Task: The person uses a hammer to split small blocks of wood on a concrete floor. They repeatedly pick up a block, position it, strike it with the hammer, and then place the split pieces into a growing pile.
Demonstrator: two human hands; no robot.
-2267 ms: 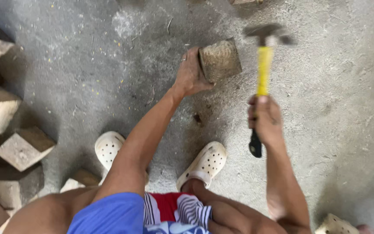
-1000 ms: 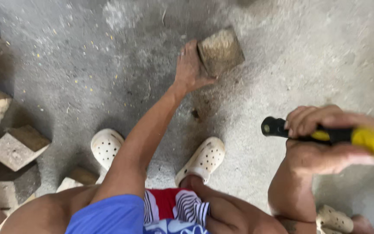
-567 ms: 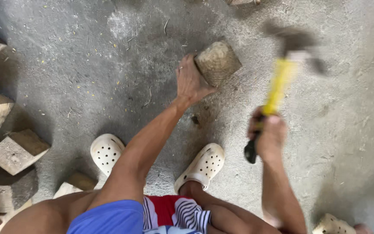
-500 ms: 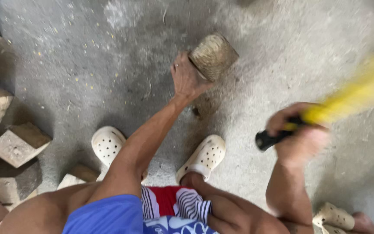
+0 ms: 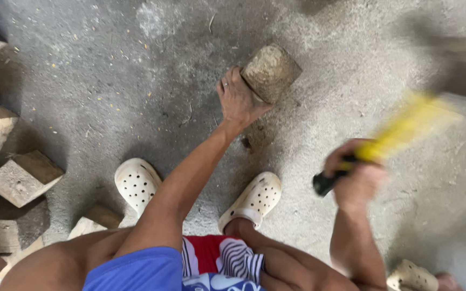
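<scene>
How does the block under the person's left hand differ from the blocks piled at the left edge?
The held block stands alone on the concrete floor with the left hand gripping its side; the piled blocks lie untouched, crowded and tilted against each other. The held block's top looks rough, rounded and brownish; the piled ones show flatter, paler, sharper-edged faces. Both appear to be chunky wooden offcuts. The right hand holds a blurred yellow-handled hammer.

Bare-armed, the person wears blue shorts (image 5: 136,269) with a red and navy-and-white striped panel, cream perforated clogs (image 5: 136,183) on both feet, and a thin ring (image 5: 224,84) on the left hand (image 5: 238,99).
</scene>
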